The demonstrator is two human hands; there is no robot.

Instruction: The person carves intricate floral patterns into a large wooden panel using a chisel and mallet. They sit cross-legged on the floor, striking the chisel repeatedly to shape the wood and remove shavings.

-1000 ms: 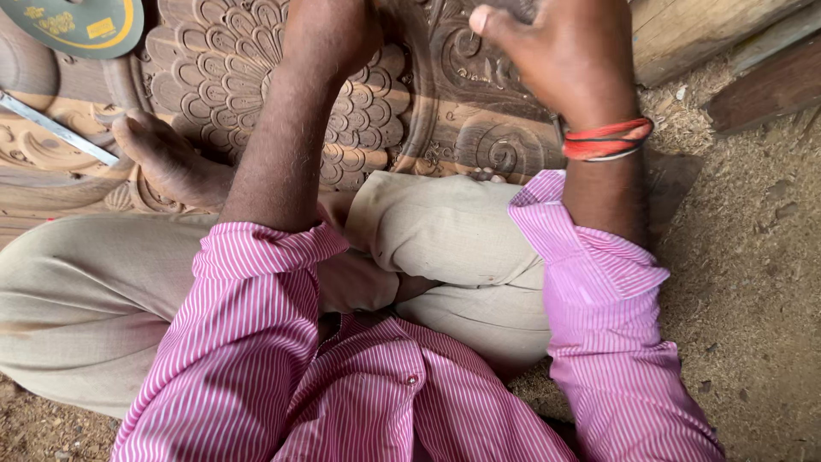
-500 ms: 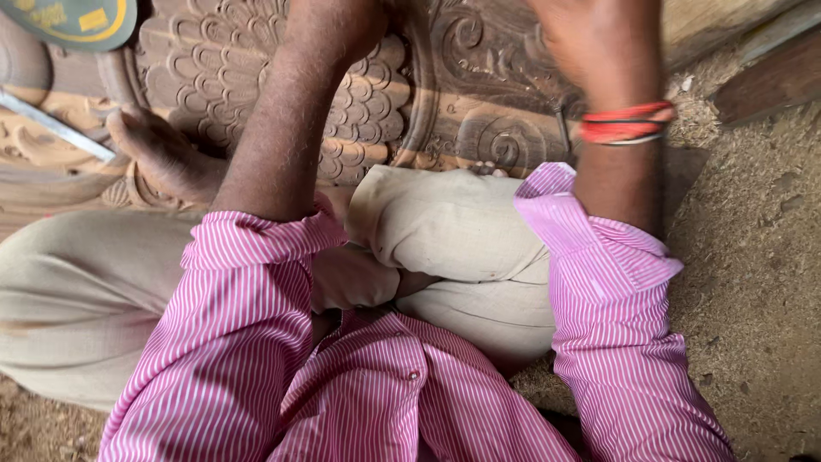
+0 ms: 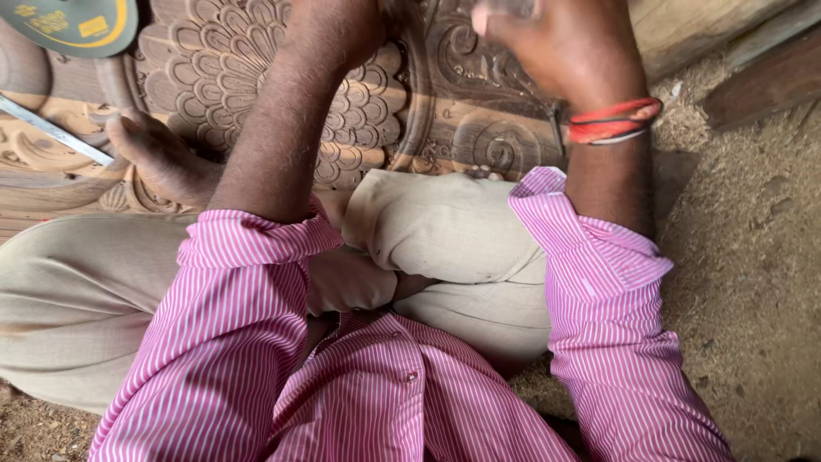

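A brown wooden panel, carved with a large flower of layered petals and scrolls, lies flat in front of my folded legs. My left forearm reaches across the flower, and the top edge of the frame cuts off my left hand. My right hand, with red bands at the wrist, hovers over the panel's scroll carving. It is closed in a fist around a tool, of which only a small grey bit shows. My bare foot rests on the panel's left part.
A dark disc with a yellow rim lies at the top left, and a thin metal strip lies across the panel's left. Rough wooden planks sit at the top right. Sawdust-covered ground lies to the right.
My right hand rose almost out of view half a second ago and has come back down over the scroll carving. My left forearm has stayed in place.
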